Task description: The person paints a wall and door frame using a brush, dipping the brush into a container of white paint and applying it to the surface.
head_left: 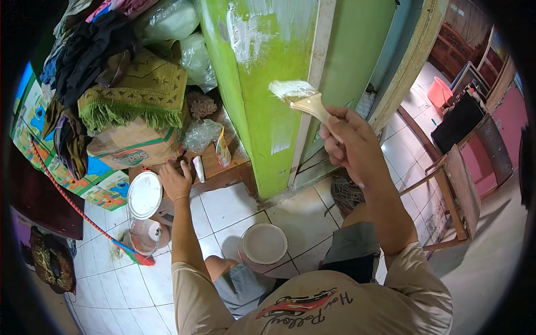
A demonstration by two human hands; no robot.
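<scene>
My right hand (350,137) grips a flat paintbrush (317,106) by its pale wooden handle. White paint coats the bristles, which point left in front of a green wall (265,134) with white painted patches. With its fingers spread, my left hand (176,180) rests at the edge of a low wooden bench (223,174), beside a cardboard box (134,142). A round white lid (145,195) is just left of that hand. On the floor between my legs stands an open bucket of white paint (264,244).
A white tube (199,168) and a small upright packet (223,149) are on the bench. A fringed green mat (137,84) covers the box, with clothes piled behind. A see-through tub (147,234) and a broom (125,248) are left. A wooden chair (455,190) stands right, near a doorway.
</scene>
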